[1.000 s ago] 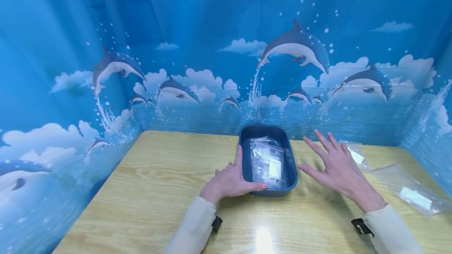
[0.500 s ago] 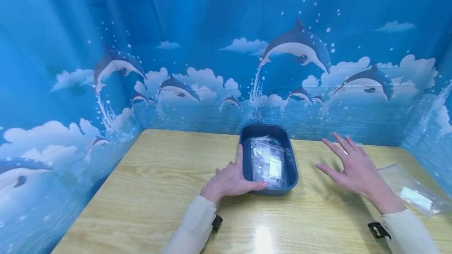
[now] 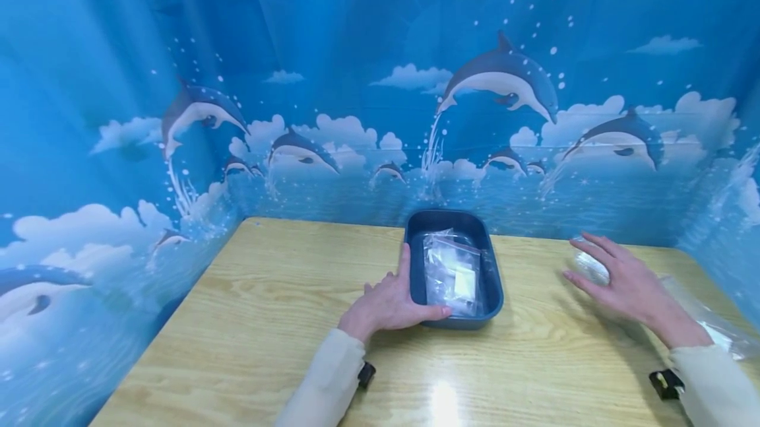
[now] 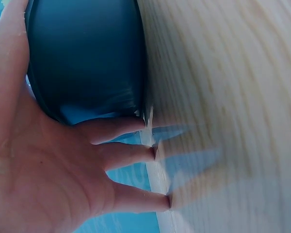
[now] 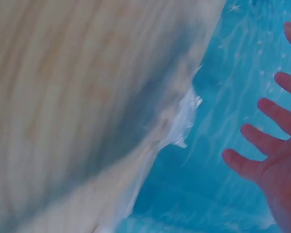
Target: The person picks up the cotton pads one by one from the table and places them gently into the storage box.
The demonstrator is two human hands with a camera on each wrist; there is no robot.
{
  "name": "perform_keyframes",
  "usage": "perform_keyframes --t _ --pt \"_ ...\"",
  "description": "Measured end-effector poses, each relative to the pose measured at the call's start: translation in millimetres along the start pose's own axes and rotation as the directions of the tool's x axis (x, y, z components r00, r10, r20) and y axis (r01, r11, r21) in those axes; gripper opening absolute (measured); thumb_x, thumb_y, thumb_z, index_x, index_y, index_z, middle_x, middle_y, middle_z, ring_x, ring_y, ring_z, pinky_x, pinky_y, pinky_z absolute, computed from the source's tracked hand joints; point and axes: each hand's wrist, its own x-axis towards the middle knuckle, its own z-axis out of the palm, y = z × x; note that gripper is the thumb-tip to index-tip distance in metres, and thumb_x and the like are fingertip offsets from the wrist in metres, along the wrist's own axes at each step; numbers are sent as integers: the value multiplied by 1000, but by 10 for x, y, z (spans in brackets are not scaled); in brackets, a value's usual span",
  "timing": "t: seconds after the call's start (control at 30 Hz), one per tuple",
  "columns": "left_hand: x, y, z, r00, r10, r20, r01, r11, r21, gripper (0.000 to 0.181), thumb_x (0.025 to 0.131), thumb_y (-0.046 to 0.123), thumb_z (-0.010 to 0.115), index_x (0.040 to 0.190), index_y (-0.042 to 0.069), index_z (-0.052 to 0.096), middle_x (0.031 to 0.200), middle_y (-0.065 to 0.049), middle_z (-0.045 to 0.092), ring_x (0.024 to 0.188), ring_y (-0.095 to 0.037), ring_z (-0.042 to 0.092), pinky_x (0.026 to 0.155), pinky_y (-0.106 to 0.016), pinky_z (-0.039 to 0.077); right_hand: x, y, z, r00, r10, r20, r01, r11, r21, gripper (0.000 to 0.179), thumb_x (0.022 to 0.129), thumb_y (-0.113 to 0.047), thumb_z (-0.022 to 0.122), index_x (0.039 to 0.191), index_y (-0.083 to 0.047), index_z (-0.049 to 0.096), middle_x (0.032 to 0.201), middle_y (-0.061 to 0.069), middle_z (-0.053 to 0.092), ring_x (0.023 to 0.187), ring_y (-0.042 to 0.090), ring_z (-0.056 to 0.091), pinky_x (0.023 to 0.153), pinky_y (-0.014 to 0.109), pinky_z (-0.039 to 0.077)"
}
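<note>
A dark blue tray (image 3: 489,301) stands on the table with several clear zip bags (image 3: 454,275) lying in it. My left hand (image 3: 382,308) rests against its near left corner, the index finger along the side wall and the thumb over the front rim. In the left wrist view, the other fingers (image 4: 136,198) stretch straight, their tips at the wooden surface. Over on the right, my right hand (image 3: 635,288) hovers above the table with fingers spread and nothing in them. Just beyond its fingertips lies a small clear bag (image 3: 590,267), partly hidden by the hand.
A larger clear bag (image 3: 706,321) with a white label lies at the right, partly behind the right forearm. The wooden table (image 3: 267,321) ends at a blue dolphin-print curtain (image 3: 356,84) at the back and sides.
My right hand has moved right, away from the tray and toward the small clear bag, and now covers part of the larger bag. The left hand and the tray stay put.
</note>
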Motion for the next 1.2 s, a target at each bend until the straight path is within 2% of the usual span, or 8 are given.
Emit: perform_keyframes --t 0.2,0.4,0.6,0.8,1.0,1.1,1.13,1.2 --pt "-6 9 -4 1000 4 5 -4 1000 0 140 73 88 64 163 22 -20 160 -29 38 150 -44 38 119 -77 18 -44 229 7 994 98 56 -103 990 93 60 96 -38 71 142 -4 58 145 32 53 124 61 48 92 76 39" --pt "-11 0 -13 1000 0 6 0 1000 2 139 73 88 63 163 23 -19 160 -28 39 150 -44 38 119 -76 19 -20 434 -11 980 171 107 -183 976 118 56 99 -41 67 141 -4 59 141 36 54 122 62 50 88 74 42" --pt "-9 0 -4 1000 -11 15 11 1000 -5 139 72 88 64 163 25 -19 160 -27 38 150 -43 37 121 -75 17 19 606 -22 943 256 214 -294 940 172 62 102 -46 61 147 -3 54 147 41 45 125 62 45 86 73 46" --pt "-2 2 -1 1000 -5 5 5 1000 -14 139 72 88 64 163 24 -18 160 -29 38 150 -43 38 120 -76 18 43 708 -36 921 275 277 -332 925 184 67 101 -49 61 148 -3 52 149 43 40 127 65 43 87 75 47" --pt "-4 4 -8 1000 -4 2 4 1000 -10 139 72 88 65 163 23 -18 159 -29 39 149 -43 39 120 -76 19 56 774 -21 899 283 335 -350 923 160 69 99 -52 62 148 -4 53 145 43 45 128 64 48 88 72 49" --pt "-4 7 -4 1000 -3 5 3 1000 -5 139 72 88 64 163 23 -19 159 -29 39 149 -43 39 120 -76 19 43 804 -1 903 276 331 -336 931 141 63 99 -48 65 142 -3 60 139 42 52 118 60 58 81 59 56" --pt "-5 9 -3 1000 -3 5 3 1000 -4 139 72 88 64 163 23 -19 159 -29 39 149 -43 39 120 -76 19 41 809 5 905 267 330 -325 936 133 60 99 -46 65 139 -2 62 136 42 54 108 55 63 75 52 57" --pt "-6 5 -1 1000 -4 3 4 1000 -3 139 73 87 64 163 23 -18 159 -29 40 149 -43 40 119 -76 19 38 808 20 915 245 321 -294 949 113 54 99 -44 66 134 -3 66 132 41 58 102 50 67 69 42 54"
